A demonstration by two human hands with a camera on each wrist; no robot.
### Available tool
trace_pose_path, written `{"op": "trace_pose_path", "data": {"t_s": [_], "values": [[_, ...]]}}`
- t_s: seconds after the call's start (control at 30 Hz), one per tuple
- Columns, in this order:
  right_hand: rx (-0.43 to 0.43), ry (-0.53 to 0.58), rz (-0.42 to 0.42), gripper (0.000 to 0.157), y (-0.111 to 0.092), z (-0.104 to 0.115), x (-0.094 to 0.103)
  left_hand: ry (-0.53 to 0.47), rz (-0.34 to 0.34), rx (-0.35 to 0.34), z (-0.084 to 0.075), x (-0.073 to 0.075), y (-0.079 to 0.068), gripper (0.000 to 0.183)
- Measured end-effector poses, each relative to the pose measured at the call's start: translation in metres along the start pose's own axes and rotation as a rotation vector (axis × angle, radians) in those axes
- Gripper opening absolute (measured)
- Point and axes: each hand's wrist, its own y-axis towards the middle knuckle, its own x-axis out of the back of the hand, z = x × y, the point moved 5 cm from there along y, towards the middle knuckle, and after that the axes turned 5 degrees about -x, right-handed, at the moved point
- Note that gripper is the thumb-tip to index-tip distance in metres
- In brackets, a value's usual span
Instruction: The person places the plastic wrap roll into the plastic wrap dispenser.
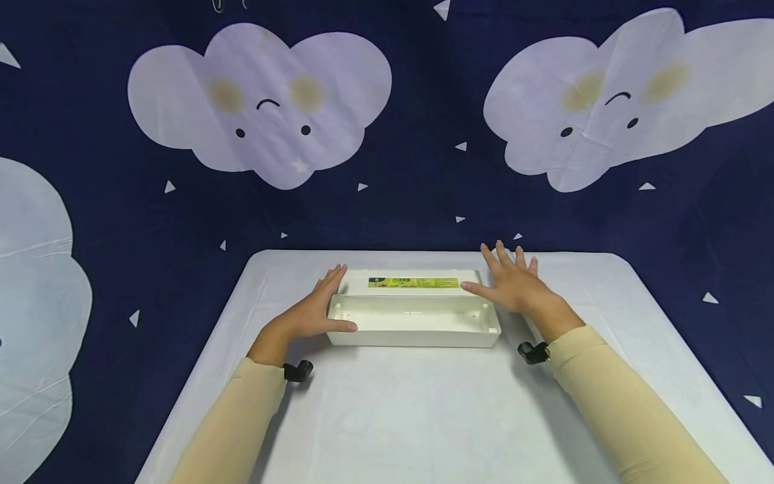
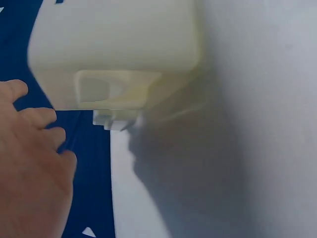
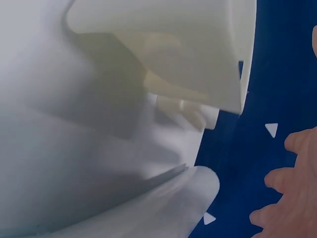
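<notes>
A long white plastic box (image 1: 414, 338) lies across the far part of the table, its inside bare. Its lid (image 1: 353, 282) stands folded back behind it, with a yellow-green printed label (image 1: 414, 283). At the box's left end is my left hand (image 1: 310, 314), fingers straight and pointing away, thumb over the front left corner. My right hand (image 1: 515, 285) is spread wide by the right end, its thumb at the lid's right edge. In the left wrist view the box's end wall (image 2: 119, 39) is close beside the fingers (image 2: 37, 118).
The table (image 1: 423, 417) has a white cover and rounded far corners. Behind it hangs a dark blue cloth (image 1: 423, 202) with clouds and small triangles. A white rounded, elongated thing (image 3: 168, 203) lies right of the box, mostly behind my right arm in the head view.
</notes>
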Motion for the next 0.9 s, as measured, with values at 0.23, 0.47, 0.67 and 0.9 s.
{"op": "trace_pose_path", "data": {"t_s": [0.23,0.47,0.67,0.9], "values": [[0.0,0.054,-0.01,0.117,-0.006,-0.014,-0.003,-0.122,-0.068,0.0,0.007,-0.012,-0.014,0.144],[0.016,0.131,-0.035,0.114,-0.008,-0.027,-0.005,-0.204,-0.137,0.045,0.012,-0.019,-0.022,0.148],[0.006,0.172,-0.022,0.113,-0.012,-0.038,-0.008,-0.27,-0.176,0.055,0.014,-0.023,-0.026,0.146],[-0.006,0.205,-0.009,0.113,-0.022,-0.049,-0.013,-0.314,-0.202,0.045,0.019,-0.028,-0.026,0.139]]}}
